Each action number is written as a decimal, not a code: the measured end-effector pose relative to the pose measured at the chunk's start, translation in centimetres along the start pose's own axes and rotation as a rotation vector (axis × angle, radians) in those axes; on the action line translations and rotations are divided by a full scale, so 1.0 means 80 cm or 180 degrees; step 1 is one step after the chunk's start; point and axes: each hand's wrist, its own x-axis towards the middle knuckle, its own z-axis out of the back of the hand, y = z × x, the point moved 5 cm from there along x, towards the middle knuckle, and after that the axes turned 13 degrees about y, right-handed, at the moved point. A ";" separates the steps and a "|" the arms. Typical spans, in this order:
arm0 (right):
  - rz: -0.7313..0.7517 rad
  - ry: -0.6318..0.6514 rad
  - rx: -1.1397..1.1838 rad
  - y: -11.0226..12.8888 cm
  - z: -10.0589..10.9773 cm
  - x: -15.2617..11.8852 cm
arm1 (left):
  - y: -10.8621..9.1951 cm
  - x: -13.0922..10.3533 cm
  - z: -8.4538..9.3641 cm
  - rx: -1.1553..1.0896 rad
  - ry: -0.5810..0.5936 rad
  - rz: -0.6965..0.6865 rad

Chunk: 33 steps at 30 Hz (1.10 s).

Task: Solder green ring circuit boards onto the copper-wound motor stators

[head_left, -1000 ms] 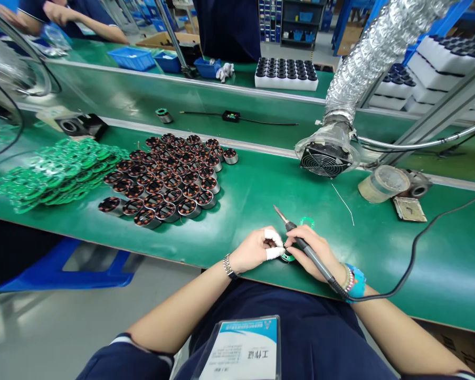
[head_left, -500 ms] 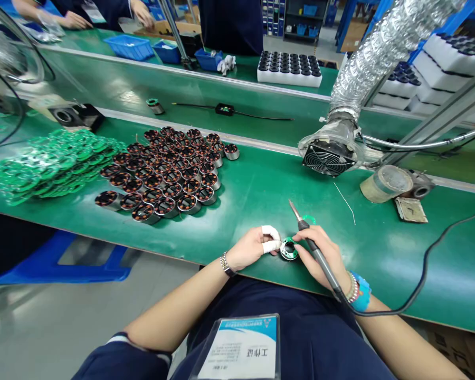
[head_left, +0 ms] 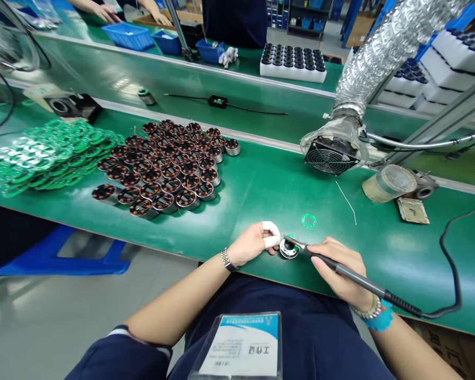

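A small round motor stator with a white and green ring board on top (head_left: 289, 249) stands on the green bench close to its front edge. My left hand (head_left: 257, 244), with white covers on thumb and forefinger, is pinched closed at the stator's left side; what lies between the fingertips is too small to make out. In my right hand (head_left: 342, 266) is a soldering iron (head_left: 354, 277), gripped like a pen, its tip pointing left over the board near the left fingertips. One loose green ring board (head_left: 309, 220) lies just behind the stator.
Many copper-wound stators (head_left: 170, 169) stand grouped at left, beside stacked green ring boards (head_left: 51, 153). A fan with a foil duct (head_left: 332, 153), a bent thin wire (head_left: 346, 202) and a round container (head_left: 388, 183) are at right. Co-workers' hands (head_left: 106, 13) show across the bench.
My right hand has moved right and turned the soldering iron from pointing up and away to pointing left, its tip now over the ring board. The left hand stays by the stator.
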 end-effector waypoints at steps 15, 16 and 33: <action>0.0102 0.0043 0.0073 0.006 0.000 0.000 | 0.005 0.003 0.003 0.0167 -0.0068 0.0149; 0.0103 0.0042 0.0069 0.006 0.001 -0.001 | 0.005 0.003 0.003 0.0160 -0.0073 0.0146; -0.0189 0.0811 -0.0052 -0.047 -0.044 0.023 | 0.003 -0.005 0.004 0.0072 -0.0102 0.0043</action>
